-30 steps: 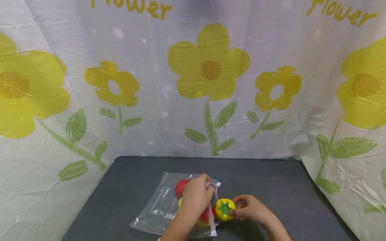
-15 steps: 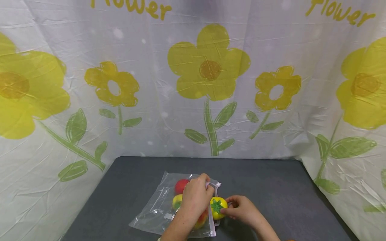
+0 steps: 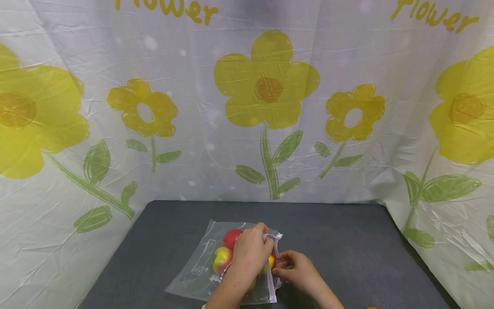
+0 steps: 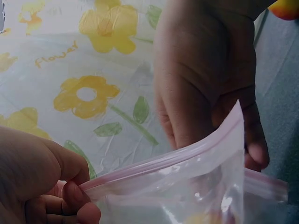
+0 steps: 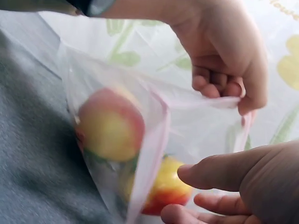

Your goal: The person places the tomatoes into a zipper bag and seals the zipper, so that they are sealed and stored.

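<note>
A clear zip bag [image 3: 193, 274] with a pink zip edge lies on the dark table. My left hand [image 3: 251, 251] pinches its upper rim and holds the mouth apart, as the left wrist view also shows. At the mouth, my right hand [image 3: 297, 270] has thumb and fingertips on a yellow-and-red toy tomato [image 5: 170, 186], mostly inside the bag. Farther in lie a red round fruit [image 3: 232, 238] and a yellow-and-red apple [image 3: 222, 259]. My left hand and forearm hide part of the contents in the head view.
An orange-red round thing [image 3: 372, 307] barely shows at the table's front edge, right of my right forearm. The dark table [image 3: 339, 231] ends at a white curtain [image 3: 200, 171] printed with yellow flowers, which hangs behind and at both sides.
My right hand has moved left, taking the toy tomato from beside the bag into its mouth. The apple inside has shifted left out from behind my left hand, which keeps its place.
</note>
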Tool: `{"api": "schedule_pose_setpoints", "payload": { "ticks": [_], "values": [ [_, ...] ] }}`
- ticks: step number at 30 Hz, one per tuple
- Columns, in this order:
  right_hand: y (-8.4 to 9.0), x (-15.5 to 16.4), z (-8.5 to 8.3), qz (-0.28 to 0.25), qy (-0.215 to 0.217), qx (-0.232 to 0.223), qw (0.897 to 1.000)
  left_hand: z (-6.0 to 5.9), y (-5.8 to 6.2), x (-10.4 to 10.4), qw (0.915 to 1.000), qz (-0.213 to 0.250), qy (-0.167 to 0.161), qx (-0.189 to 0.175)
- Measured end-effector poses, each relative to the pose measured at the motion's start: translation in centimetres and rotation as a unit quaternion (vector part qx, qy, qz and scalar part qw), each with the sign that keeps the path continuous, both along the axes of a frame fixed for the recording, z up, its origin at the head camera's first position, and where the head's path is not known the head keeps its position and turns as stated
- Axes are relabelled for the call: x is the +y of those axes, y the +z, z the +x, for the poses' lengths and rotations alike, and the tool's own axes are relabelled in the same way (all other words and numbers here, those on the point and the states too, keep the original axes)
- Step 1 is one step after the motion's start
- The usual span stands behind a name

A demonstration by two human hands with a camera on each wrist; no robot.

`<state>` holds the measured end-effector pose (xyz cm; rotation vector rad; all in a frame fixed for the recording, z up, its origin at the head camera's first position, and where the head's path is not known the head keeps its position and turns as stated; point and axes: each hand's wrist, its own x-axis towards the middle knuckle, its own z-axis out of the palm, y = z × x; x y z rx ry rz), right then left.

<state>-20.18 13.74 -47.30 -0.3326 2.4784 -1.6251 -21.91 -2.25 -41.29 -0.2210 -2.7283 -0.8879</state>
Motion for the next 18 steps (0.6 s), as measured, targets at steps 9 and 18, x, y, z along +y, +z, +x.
{"api": "schedule_pose_setpoints", "payload": {
  "ticks": [9, 18],
  "values": [
    [-0.1, -0.6, 0.3, -0.026, 0.031, 0.003, 0.999, 0.1, -0.1, -0.1, 0.9998, 0.015, -0.009, -0.004],
    [0.8, 0.5, 0.1, -0.008, 0.027, -0.012, 1.0, -0.1, -0.1, 0.0, 0.9999, 0.004, -0.003, 0.009]
  ]
}}
